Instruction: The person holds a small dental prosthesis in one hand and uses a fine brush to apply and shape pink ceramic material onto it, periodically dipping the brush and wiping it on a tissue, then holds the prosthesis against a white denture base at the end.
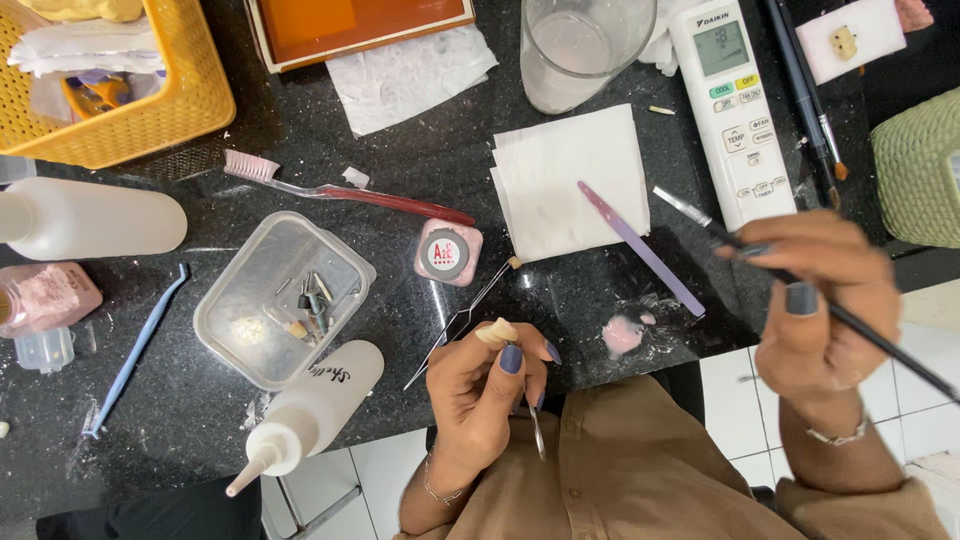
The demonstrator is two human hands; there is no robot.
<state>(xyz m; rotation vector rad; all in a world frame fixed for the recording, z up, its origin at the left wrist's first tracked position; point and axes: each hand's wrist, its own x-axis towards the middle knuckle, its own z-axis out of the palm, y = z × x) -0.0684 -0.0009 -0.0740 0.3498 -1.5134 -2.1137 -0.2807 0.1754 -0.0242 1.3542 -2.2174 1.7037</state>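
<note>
My left hand pinches metal tweezers that hold a small cream tooth-shaped piece near my thumb; the tweezer tips reach toward a tiny piece by the folded white tissue. My right hand grips a thin black brush like a pen, its metal ferrule and tip pointing left above the tissue's right edge. A small pink-lidded jar stands between the hands' reach, and a pink blob of paste lies on the black counter.
A lilac flat stick lies across the tissue. A clear box of burs, white squeeze bottle, red toothbrush, blue tool, glass beaker, white remote, yellow basket and a green basket surround it.
</note>
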